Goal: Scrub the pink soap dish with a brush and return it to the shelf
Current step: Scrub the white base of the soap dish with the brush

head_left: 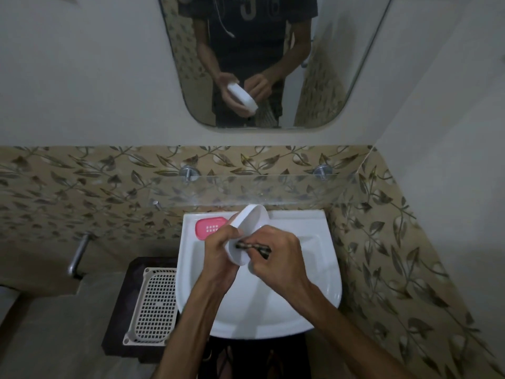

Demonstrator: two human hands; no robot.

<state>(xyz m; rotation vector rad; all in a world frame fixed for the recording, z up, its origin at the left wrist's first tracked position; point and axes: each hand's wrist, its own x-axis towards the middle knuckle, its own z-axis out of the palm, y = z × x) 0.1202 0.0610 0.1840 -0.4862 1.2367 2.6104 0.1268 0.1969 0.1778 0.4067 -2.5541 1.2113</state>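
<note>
Both forearms are bare from the bottom edge of the view up to the left hand and the right hand, with no sleeve, watch or ring showing on them. In the mirror the person wears a dark short-sleeved T-shirt with pale lettering across the chest. A thin white cord hangs down its front.

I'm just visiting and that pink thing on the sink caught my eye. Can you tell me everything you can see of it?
The pink soap tray is a rounded, oblong piece that looks like plastic, with a grid of small drain holes in its middle. It lies flat on the back left ledge of the white sink, below the glass shelf. Neither hand touches it; the left hand and the white dish it holds hide its right end.
</note>
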